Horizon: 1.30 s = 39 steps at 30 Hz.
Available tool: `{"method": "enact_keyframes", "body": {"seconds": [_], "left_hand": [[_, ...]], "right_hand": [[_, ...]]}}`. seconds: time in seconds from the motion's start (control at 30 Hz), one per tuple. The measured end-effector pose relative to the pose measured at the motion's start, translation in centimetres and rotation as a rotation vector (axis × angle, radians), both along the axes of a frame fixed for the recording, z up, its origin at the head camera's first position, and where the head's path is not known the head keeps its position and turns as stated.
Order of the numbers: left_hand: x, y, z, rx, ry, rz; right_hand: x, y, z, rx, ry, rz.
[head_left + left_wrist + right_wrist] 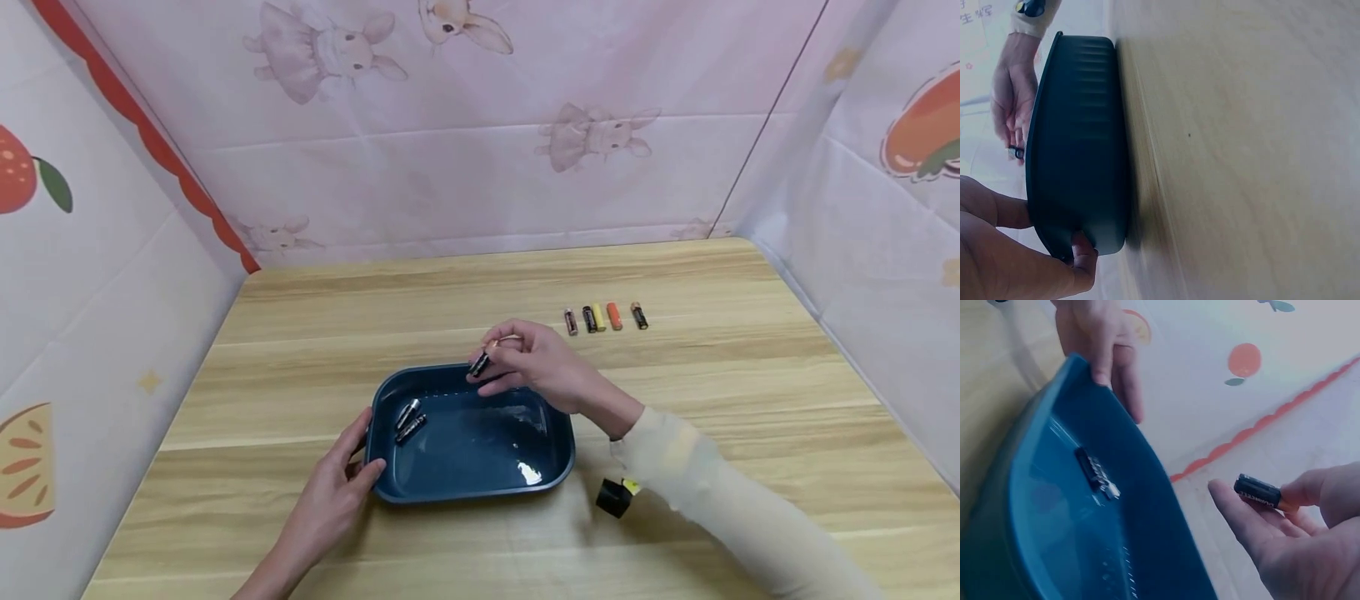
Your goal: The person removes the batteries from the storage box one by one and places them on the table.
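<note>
In the head view, the right hand [536,358] pinches a black Duracell battery [478,364] above the far rim of a blue tray [468,499] on the desk [300,350]; the left hand [333,487] grips the tray's left end, near two loose batteries [411,428]. Five other batteries [614,316] lie toward the desk's far edge.

In the left-wrist view, thumb and finger straddle the tray's rim, probably stiff enough to hold firmly.

In the right-wrist view, the pinch takes the battery's coppery end; light, rigid and smooth, it would likely sit surer held mid-barrel.

Tray [459,446] glossy, plastic-looking; tabletop [750,400] smooth, wood-grained; batteries [411,428] shiny, metallic; sleeve [742,508] matt cloth.
</note>
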<state>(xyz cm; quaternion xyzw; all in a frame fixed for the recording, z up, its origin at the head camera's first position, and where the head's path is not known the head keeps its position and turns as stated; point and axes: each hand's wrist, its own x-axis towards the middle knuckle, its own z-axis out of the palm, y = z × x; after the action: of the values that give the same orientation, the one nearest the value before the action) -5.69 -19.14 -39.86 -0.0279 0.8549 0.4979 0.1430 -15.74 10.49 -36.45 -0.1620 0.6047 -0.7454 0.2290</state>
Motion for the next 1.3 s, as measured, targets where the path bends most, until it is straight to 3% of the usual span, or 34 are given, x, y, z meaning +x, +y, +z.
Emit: {"method": "enact_keyframes", "body": {"seconds": [0.17,0.33,0.53,0.67,0.87,1.13,1.3], "left_hand": [[0.0,0.1,0.1,-0.003,-0.001,0.0],[0.1,0.2,0.2,-0.004,0.002,-0.004],[0.1,0.2,0.3,-0.01,-0.005,-0.001],[0.2,0.3,0.3,-0.019,-0.024,0.003],[0.3,0.4,0.4,-0.014,-0.027,-0.001],[0.4,0.4,0.4,-0.014,-0.015,-0.009],[0.4,0.4,0.3,-0.015,-0.009,-0.011]], "right_hand": [[-0.2,2.0,0.9,0.012,0.03,-0.094],[-0.4,4.2,2.0,0.037,0.093,-0.137],[-0.7,6.6,3.6,0.022,0.089,-0.22],[-0.8,8.4,4.5,-0.009,0.11,-0.275],[-1.0,11.3,5.5,-0.1,0.072,-0.376],[-1.7,15.1,5.5,-0.142,0.058,-0.534],[-2.3,17.3,4.6,0.002,0.032,-0.646]]}}
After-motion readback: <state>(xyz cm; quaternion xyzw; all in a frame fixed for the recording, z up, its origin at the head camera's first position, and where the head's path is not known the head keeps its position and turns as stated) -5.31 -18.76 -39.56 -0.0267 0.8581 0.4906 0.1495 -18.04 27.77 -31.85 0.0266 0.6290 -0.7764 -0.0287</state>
